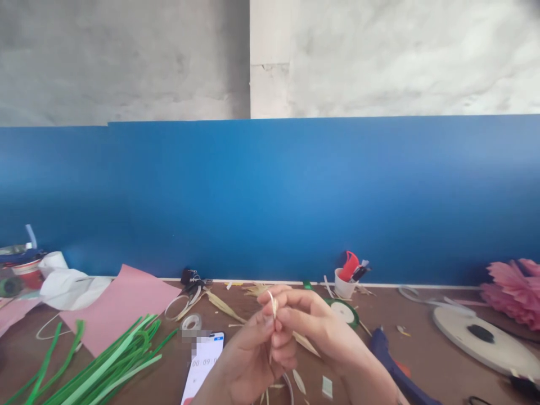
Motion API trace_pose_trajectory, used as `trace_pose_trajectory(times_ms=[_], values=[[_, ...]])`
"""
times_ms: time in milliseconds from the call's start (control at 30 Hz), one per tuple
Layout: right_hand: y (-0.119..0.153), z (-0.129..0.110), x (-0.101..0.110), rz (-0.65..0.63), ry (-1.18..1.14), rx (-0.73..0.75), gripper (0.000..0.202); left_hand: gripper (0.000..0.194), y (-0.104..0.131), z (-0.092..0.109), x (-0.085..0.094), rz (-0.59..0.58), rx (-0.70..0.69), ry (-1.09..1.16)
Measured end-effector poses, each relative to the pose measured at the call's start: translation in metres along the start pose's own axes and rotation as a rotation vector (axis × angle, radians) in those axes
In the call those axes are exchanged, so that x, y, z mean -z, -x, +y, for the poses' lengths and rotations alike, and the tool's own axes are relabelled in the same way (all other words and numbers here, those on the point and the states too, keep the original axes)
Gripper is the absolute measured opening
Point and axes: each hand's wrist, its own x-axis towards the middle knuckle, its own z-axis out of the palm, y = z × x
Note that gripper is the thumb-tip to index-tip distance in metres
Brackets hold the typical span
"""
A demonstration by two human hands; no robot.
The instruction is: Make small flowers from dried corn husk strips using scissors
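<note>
- The left hand has its grip closed, thumb and fingers pinching a thin cream-coloured strip.
- The right hand meets it from the other side, its grip also closed on the strip, fingertips close to the left ones.
- The strip is held up above the brown bench, its upper end curving over the fingertips.
- Left of the hands lie a smartphone with a lit white screen, a small roll of clear tape and a loose bundle of fuzzy green stems, partly over a pink paper sheet.
- Pale dried leaves are scattered behind and around the hands.
- Just beyond the right hand is a green-rimmed white spool, near a white cup holding a red-handled tool.
- Farther right are a dark blue curved tool, an off-white oval object with a black centre and a ruffled pink paper flower.
</note>
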Motion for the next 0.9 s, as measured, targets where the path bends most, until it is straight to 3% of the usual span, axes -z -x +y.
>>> trace_pose_trajectory(times_ms=[100,233,367,533,767,900], values=[[-0.002,-0.004,0.001,-0.007,-0.035,-0.008,0.003,0.019,0.0,-0.001,-0.002,0.001,0.014,-0.023],[-0.001,-0.01,0.002,0.023,-0.068,0.023,0.009,0.016,-0.001,0.0,-0.001,-0.003,0.007,-0.067],[-0.001,-0.014,0.0,0.103,0.051,0.086,0.013,0.018,-0.002,0.001,-0.002,0.054,-0.031,-0.096],[-0.003,-0.009,-0.002,0.214,0.108,0.135,0.021,0.016,-0.004,0.0,-0.007,0.213,-0.165,-0.176],[-0.005,-0.001,-0.002,0.258,0.015,0.144,0.023,0.021,-0.003,-0.005,-0.014,0.52,-0.421,-0.602],[-0.006,0.002,-0.005,0.301,-0.023,0.148,0.024,0.02,-0.003,-0.009,-0.015,0.582,-0.519,-0.734]])
